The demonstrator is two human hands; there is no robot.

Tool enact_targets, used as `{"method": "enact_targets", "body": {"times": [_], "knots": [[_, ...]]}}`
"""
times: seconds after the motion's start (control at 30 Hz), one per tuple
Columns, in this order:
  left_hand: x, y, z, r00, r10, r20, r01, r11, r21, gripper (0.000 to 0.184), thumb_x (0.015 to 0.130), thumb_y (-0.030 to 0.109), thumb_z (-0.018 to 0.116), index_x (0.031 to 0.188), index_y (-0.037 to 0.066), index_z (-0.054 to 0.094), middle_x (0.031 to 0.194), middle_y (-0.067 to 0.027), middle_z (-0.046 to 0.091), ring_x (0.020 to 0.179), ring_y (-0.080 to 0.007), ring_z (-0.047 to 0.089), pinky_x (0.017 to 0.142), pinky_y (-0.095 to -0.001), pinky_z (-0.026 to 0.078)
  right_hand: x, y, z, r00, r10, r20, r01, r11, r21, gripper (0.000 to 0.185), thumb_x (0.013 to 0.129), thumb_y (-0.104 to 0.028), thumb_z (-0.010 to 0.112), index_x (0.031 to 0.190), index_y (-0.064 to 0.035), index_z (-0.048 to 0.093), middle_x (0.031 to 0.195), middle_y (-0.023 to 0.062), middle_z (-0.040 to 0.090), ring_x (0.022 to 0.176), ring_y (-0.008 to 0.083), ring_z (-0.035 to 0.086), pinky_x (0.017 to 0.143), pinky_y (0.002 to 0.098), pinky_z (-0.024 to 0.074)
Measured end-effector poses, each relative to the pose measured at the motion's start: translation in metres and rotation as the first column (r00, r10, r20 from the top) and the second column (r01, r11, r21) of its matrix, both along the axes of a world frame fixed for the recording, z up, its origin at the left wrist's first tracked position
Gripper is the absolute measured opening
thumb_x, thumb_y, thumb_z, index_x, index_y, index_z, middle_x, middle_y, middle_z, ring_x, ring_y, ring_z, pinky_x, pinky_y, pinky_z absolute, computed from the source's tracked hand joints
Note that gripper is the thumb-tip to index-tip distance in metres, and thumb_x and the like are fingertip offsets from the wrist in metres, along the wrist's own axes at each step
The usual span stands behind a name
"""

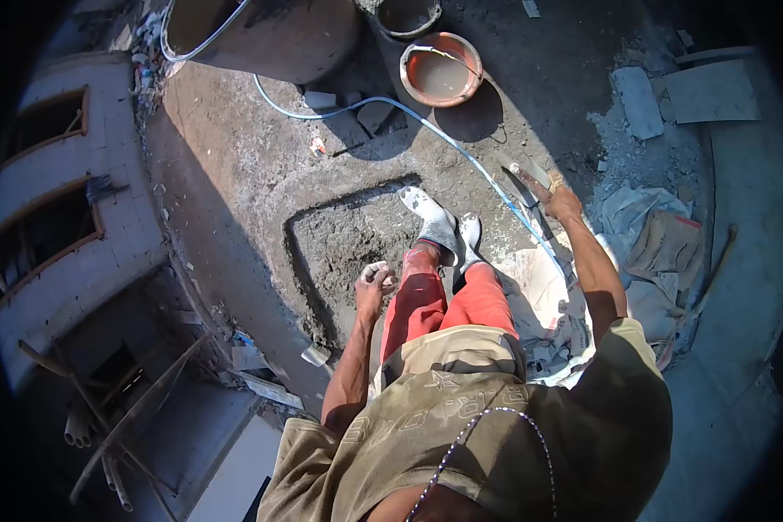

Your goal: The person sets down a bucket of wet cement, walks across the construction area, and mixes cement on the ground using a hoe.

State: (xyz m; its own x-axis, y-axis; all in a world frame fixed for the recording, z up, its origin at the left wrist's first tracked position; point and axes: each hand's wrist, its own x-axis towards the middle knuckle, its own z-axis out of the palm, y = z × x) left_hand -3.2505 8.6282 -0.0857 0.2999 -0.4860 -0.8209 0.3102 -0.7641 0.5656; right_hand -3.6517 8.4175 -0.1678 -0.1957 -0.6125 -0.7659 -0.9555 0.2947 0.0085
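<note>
My right hand (563, 205) is closed around a trowel (531, 184), its metal blade reaching left over the ground beside a blue hose (461, 150). Grey, dusty fingers curl in on my left hand (375, 283), and nothing shows in its grasp. It hangs beside my left leg, above a patch of wet mortar (344, 248) with a dark groove along its edges. My feet, in mortar-splashed white footwear (432, 217), stand at the right side of that patch.
An orange basin (442, 98) of greyish liquid stands ahead, near a large drum (278, 39) and a dark bucket (407, 16). Blocks (376, 115) lie by the hose. Torn cement bags (661, 244) and a white slab (639, 103) are at right. Poles (135, 409) lean at lower left.
</note>
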Motion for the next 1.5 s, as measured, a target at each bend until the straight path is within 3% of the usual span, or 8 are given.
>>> {"method": "enact_targets", "body": {"times": [0.13,0.37,0.5,0.67,0.97,1.13,1.33,1.5], "knots": [[0.110,0.155,-0.019,0.783,0.561,0.267,-0.613,0.770,0.180,0.024,0.087,0.026,0.046,0.106,0.013,0.051,0.084,-0.0044,0.058,0.072,-0.0220,0.059,0.064,-0.0350,0.048,-0.009,-0.013,0.011,0.982,0.169,-0.081,-0.166,0.985,0.034,0.029,0.071,-0.013,0.063,0.099,-0.0034,0.063,0.106,0.0182,0.061,0.102,0.0305,0.058,0.085,0.0389,0.0469],[0.068,0.319,-0.093,0.629,0.758,0.174,-0.718,0.480,0.505,0.028,0.086,0.023,0.043,0.108,0.007,0.050,0.094,-0.0092,0.056,0.082,-0.0292,0.057,0.068,-0.0421,0.048,0.031,-0.046,0.052,0.979,0.097,-0.179,-0.072,0.987,0.141,0.036,0.071,-0.023,0.066,0.101,-0.0045,0.063,0.110,0.0170,0.059,0.106,0.0289,0.056,0.087,0.0358,0.0461],[0.029,0.102,-0.038,0.733,0.666,-0.138,-0.547,0.698,0.463,0.027,0.085,0.025,0.051,0.102,0.005,0.055,0.085,-0.0084,0.061,0.071,-0.0223,0.059,0.066,-0.0373,0.050,0.060,-0.113,0.024,0.999,-0.035,-0.035,0.035,0.999,0.001,0.048,0.066,-0.029,0.071,0.106,-0.0031,0.061,0.106,0.0189,0.060,0.103,0.0300,0.057,0.088,0.0370,0.0456],[0.043,-0.086,0.060,0.934,0.348,0.075,-0.354,0.931,0.091,0.027,0.084,0.024,0.058,0.104,0.006,0.056,0.088,-0.0069,0.061,0.073,-0.0189,0.061,0.062,-0.0305,0.050,0.145,-0.241,-0.014,0.983,0.048,0.176,-0.022,0.988,-0.151,0.048,0.067,-0.028,0.070,0.108,-0.0038,0.060,0.100,0.0191,0.063,0.100,0.0296,0.058,0.086,0.0375,0.0463],[-0.075,0.007,0.093,0.294,0.853,0.431,-0.887,0.075,0.456,0.039,0.084,0.030,0.057,0.114,0.007,0.051,0.098,-0.0064,0.058,0.077,-0.0216,0.059,0.066,-0.0357,0.048,0.286,-0.387,-0.153,0.929,0.323,0.183,-0.264,0.922,-0.284,0.055,0.069,-0.028,0.064,0.119,-0.0076,0.052,0.105,0.0176,0.060,0.101,0.0321,0.057,0.087,0.0396,0.0452],[-0.241,0.073,0.094,0.741,0.666,0.089,-0.445,0.388,0.807,0.043,0.085,0.030,0.054,0.117,0.001,0.050,0.099,-0.0075,0.060,0.080,-0.0199,0.058,0.070,-0.0362,0.047,0.294,-0.399,-0.188,0.921,0.210,0.327,-0.260,0.959,0.115,0.050,0.065,-0.032,0.068,0.105,-0.0022,0.060,0.099,0.0195,0.063,0.094,0.0310,0.060,0.084,0.0365,0.0458],[-0.236,-0.072,0.108,0.507,0.855,0.108,-0.791,0.412,0.452,0.034,0.085,0.027,0.057,0.106,0.001,0.057,0.084,-0.0092,0.063,0.077,-0.0180,0.059,0.069,-0.0320,0.048,0.295,-0.380,-0.182,0.924,0.243,0.295,-0.285,0.952,0.109,0.052,0.065,-0.036,0.070,0.099,0.0017,0.061,0.096,0.0213,0.063,0.091,0.0307,0.060,0.081,0.0361,0.0457],[-0.204,-0.110,0.096,0.262,0.931,0.252,-0.866,0.112,0.488,0.028,0.085,0.024,0.059,0.101,0.002,0.056,0.085,-0.0099,0.062,0.068,-0.0193,0.062,0.057,-0.0294,0.049,0.317,-0.343,-0.112,0.852,0.374,0.366,-0.401,0.916,-0.002,0.057,0.066,-0.042,0.069,0.093,0.0065,0.062,0.091,0.0246,0.063,0.086,0.0328,0.062,0.076,0.0396,0.0469]]}}
